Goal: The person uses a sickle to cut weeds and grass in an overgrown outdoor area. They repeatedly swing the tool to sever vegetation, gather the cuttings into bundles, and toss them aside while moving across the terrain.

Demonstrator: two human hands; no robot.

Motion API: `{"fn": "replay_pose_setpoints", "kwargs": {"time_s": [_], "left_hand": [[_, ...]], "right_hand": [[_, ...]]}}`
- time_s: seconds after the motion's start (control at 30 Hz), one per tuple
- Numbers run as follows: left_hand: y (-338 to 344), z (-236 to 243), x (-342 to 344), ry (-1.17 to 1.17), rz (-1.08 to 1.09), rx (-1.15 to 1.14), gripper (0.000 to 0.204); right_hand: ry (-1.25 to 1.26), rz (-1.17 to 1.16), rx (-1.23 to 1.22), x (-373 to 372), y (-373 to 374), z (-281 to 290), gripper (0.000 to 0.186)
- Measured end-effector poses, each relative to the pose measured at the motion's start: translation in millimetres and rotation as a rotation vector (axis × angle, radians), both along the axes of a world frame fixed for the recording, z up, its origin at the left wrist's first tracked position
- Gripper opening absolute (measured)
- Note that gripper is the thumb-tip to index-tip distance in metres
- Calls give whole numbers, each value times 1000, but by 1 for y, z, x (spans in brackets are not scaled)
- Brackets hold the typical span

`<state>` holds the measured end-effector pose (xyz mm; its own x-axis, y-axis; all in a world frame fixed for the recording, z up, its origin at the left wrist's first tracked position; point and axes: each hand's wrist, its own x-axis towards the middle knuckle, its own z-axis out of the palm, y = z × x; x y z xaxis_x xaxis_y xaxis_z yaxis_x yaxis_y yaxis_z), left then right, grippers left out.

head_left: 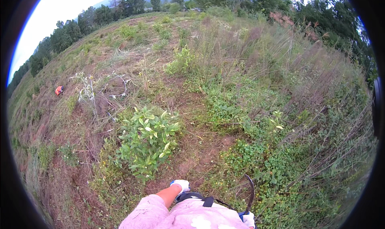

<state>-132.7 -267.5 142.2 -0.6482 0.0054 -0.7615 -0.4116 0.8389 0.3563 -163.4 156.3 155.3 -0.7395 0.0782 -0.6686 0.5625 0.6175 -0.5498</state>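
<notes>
My right hand (249,219), in a white glove at the lower edge, is closed round the blue handle of a sickle. The dark curved blade of the sickle (252,194) points up and away from me, beside low green leaves. In front of my waist is my left hand (181,184), also gloved in white with some blue; its fingers are turned away and cannot be made out. Just beyond the left hand grows a leafy green bush (147,140), with a gap between them. A black waist strap (207,201) crosses my pink top.
A reddish dirt strip (192,161) runs ahead of me. Dense green ground cover (260,157) and tall dry grass (321,76) fill the right side. Pale dry stalks (90,88) stand at left. An orange object (59,90) lies farther off on the slope. Trees line the back.
</notes>
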Motion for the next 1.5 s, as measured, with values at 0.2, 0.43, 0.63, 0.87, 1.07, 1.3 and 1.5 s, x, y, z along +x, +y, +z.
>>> {"fn": "replay_pose_setpoints", "kwargs": {"time_s": [0.2, 0.43, 0.63, 0.87, 1.07, 1.3, 1.5], "left_hand": [[7, 7, -10, -49, -31, 14, 38], [12, 24, -18, -108, -68, 21, 39], [13, 8, -11, -24, -63, -12, 35], [-1, 13, -24, 13, -88, 2, 39], [-6, -3, -20, -6, -95, -5, 33], [13, 3, -26, -200, -125, 34, 43], [27, 2, -72, -19, -279, 1, 39]], "right_hand": [[-27, 79, 116, -4, -1, -6, 13], [12, 24, -18, 12, 31, -51, 11], [-42, 201, 314, 15, -7, -1, 14], [-17, -84, 2, 27, -22, 23, 8], [-59, -133, 16, 38, -14, 26, 10], [-91, -153, 61, 37, -18, 49, 7], [-102, -195, 131, 43, -18, 61, 8]]}}
